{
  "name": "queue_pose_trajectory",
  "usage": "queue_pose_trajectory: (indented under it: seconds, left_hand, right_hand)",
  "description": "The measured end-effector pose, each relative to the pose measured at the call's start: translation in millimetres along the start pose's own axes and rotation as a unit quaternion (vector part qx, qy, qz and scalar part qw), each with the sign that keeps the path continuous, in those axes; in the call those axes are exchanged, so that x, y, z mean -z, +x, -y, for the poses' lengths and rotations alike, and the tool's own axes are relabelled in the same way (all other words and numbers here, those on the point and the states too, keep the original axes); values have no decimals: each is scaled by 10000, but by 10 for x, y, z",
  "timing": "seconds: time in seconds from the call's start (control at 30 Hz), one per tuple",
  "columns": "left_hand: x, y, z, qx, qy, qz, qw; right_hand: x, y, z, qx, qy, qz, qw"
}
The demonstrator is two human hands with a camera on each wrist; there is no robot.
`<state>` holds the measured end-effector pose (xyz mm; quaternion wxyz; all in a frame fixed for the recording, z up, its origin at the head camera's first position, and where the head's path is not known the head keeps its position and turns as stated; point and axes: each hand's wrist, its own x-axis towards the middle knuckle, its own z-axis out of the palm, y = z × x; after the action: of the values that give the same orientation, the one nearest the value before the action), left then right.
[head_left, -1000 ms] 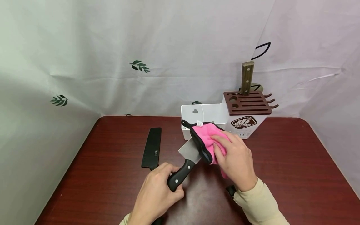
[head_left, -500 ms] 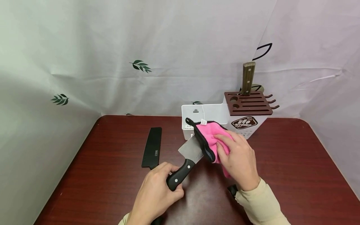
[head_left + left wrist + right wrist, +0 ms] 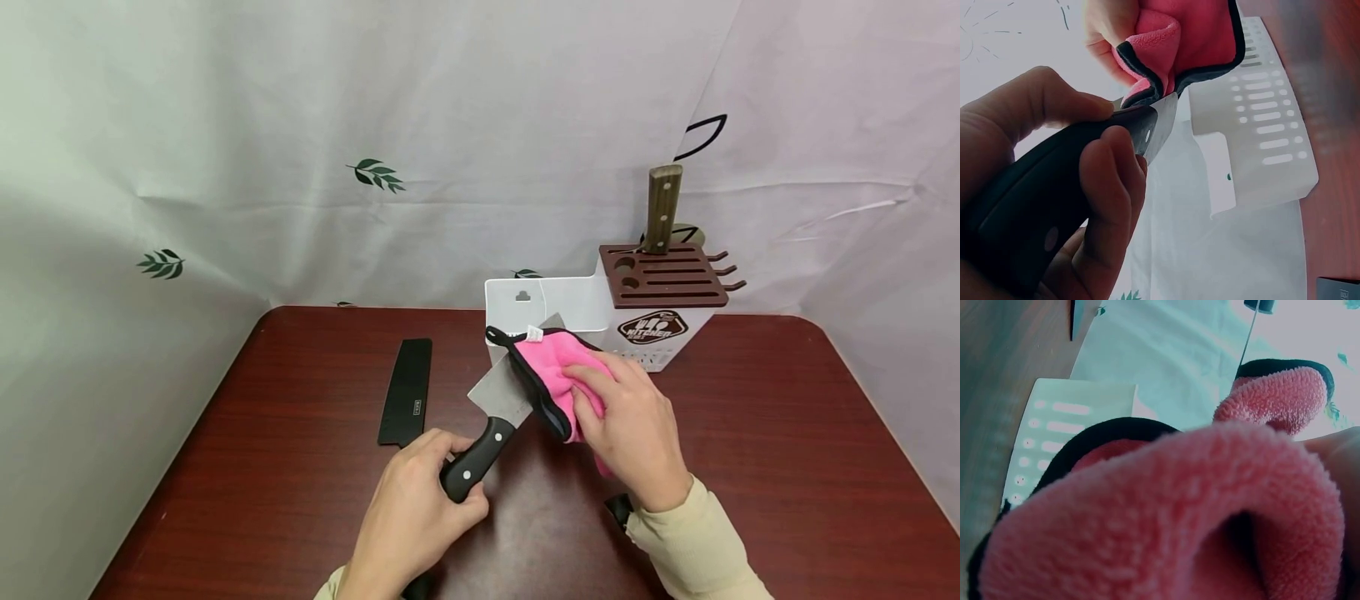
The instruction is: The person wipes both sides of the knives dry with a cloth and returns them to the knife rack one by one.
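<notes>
My left hand [image 3: 420, 508] grips the black riveted handle of a cleaver [image 3: 498, 396], whose broad steel blade points away and to the right. With my right hand [image 3: 633, 425] I hold a pink cloth [image 3: 555, 367] with black edging, folded over the blade. A corner of the blade pokes out beyond the cloth's far edge; the middle is covered. In the left wrist view, thumb and fingers wrap the cleaver's handle [image 3: 1029, 206], and the cloth [image 3: 1204, 37] meets the blade. Fluffy folds of the cloth [image 3: 1116, 519] fill most of the right wrist view.
A black-bladed knife [image 3: 407, 392] lies on the dark red table [image 3: 247, 467], its handle partly behind my left hand. Behind the cloth stands a white knife holder [image 3: 667, 337] with a brown slotted top; a wooden-handled knife [image 3: 663, 208] stands in it. A patterned curtain hangs behind.
The cloth first slid slightly up and right, then back down and left along the blade, so the blade's far corner shows now. The cleaver has shifted a little left in my left hand.
</notes>
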<state>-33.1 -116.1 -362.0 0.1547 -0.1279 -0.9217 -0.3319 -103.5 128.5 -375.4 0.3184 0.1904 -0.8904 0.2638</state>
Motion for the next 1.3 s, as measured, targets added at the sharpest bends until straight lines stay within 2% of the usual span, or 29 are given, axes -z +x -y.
queue_pose_trajectory:
  seconds: [0.4,0.7,1.0,1.17,1.3]
  left_hand:
    - [-26,23,-3,365,105,29,9993]
    - [-38,52,4,577,-92,36,9983]
    - [-49,84,30,754,-166,246,9967]
    - [-52,97,48,882,-157,353,9954]
    - [-51,110,61,1079,-293,460,9927]
  right_hand:
    - [-32,-28,59,330,84,363,9988]
    - [-32,-39,119,508,324,491,9970]
    - [9,-21,169,635,726,552,9938]
    - [19,-15,178,676,854,482,9929]
    - [20,-8,177,662,1027,178,9924]
